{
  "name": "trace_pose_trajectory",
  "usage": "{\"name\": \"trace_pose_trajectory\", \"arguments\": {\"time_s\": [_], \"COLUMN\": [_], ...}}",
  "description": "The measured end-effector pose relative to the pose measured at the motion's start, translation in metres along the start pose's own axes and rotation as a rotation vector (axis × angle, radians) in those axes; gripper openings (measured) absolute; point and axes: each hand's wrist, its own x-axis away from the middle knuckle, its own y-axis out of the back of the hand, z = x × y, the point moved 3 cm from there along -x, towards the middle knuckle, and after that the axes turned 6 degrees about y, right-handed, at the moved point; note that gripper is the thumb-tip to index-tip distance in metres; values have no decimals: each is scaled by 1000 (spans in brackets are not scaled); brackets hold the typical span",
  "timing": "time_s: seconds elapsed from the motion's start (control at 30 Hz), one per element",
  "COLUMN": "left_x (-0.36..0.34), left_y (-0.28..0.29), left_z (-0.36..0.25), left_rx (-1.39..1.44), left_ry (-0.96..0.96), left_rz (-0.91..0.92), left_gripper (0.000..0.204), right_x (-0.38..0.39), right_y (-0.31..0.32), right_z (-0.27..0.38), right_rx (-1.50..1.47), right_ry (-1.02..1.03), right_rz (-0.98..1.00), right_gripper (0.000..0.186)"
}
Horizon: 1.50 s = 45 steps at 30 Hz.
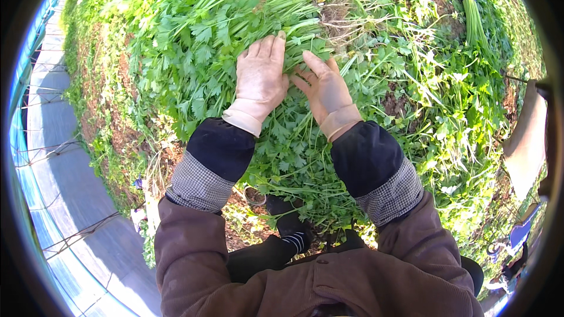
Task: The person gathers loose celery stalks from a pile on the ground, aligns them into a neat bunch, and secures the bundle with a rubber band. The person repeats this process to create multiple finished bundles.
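A large heap of leafy celery (205, 53) lies before me, its pale stalk ends pointing right. My left hand (262, 73), in a thin cream glove, rests palm down on the stalks near those ends. Its fingers are stretched out and lie close together. My right hand (326, 91), gloved the same way, is beside it at the stalk ends. The thumb and fingers there stand apart, lightly bent, and I see nothing gripped between them. Some fingertips of both hands are partly hidden among the green.
At the upper right lies a celery bundle (473, 17) tied with a blue band. Loose stalks and leaves (435, 105) cover the ground on the right. Plastic sheeting (76, 188) with thin bars curves along the left. A small round pot (254, 196) sits near my feet.
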Motion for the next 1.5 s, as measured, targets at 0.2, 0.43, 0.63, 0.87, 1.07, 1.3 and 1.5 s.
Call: {"name": "trace_pose_trajectory", "arguments": {"time_s": [0.2,0.43,0.63,0.87,1.07,1.3,1.5], "left_x": [-26,-8,18,35,-3,30,0], "left_y": [14,21,18,31,34,40,34], "left_z": [35,71,15,3,15,2,26], "left_rx": [297,1067,278,363,325,435,989], "left_ry": [6,208,-206,-299,-114,-322,-37], "left_rz": [-177,15,-165,-150,-145,-124,418], "left_gripper": [54,45,36,46,41,29,35], "right_x": [18,6,3,-5,3,6,41], "right_y": [13,-22,-29,-2,-1,-1,3], "right_z": [-1,-1,-10,-26,-23,-23,-19], "right_rx": [187,136,-8,-291,-168,-142,-101], "right_ry": [-8,166,168,-8,8,-57,-16], "right_rz": [61,192,249,102,125,252,247], "right_gripper": [43,62,49,32,39,33,28]}}
